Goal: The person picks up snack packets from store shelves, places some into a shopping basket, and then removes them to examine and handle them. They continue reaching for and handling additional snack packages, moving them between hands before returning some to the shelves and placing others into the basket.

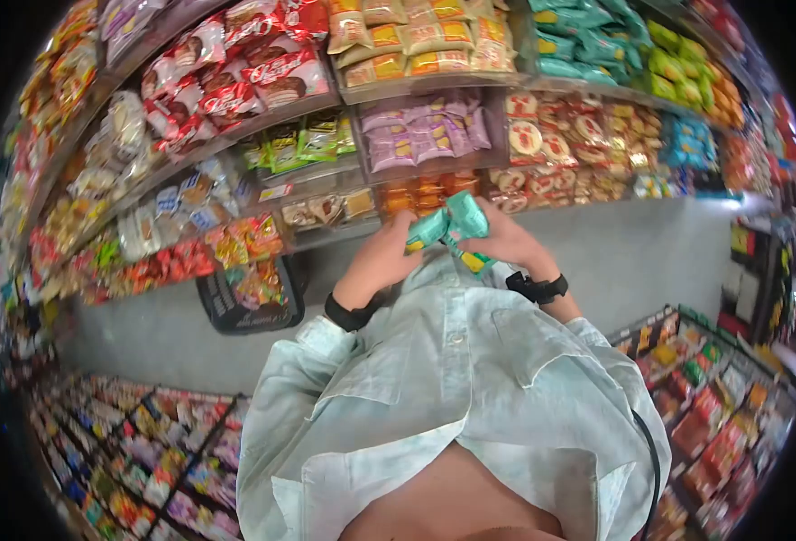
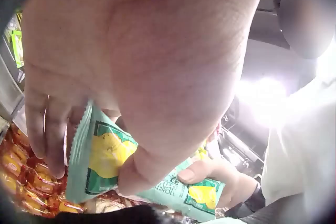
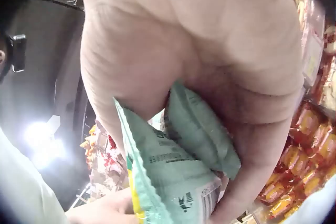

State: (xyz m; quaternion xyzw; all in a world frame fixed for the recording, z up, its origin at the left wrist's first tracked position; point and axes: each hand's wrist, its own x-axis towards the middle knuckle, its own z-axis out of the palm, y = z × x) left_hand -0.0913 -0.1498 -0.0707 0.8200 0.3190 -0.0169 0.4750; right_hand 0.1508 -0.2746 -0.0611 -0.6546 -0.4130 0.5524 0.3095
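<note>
In front of the shirt, both hands hold small teal snack packets with yellow pictures. My left hand point(image 1: 381, 263) pinches one teal packet point(image 1: 427, 231) between thumb and fingers; its yellow picture point(image 2: 107, 153) shows in the left wrist view. My right hand point(image 1: 513, 245) grips a second teal packet point(image 1: 466, 216), and more teal wrapping with yellow point(image 1: 475, 262) hangs below it. From the right wrist, two puffed packets are visible: one point(image 3: 202, 129) tucked between thumb and fingers, another point(image 3: 170, 174) with a barcode in front. The packets crowd together between the hands.
Shelves of bagged snacks curve ahead, with similar teal packets point(image 1: 587, 41) at upper right and purple bags point(image 1: 425, 133) in the middle. A black basket point(image 1: 294, 311) holding snack bags stands on the grey floor point(image 1: 163, 338). Low display racks point(image 1: 154, 451) lie behind on both sides.
</note>
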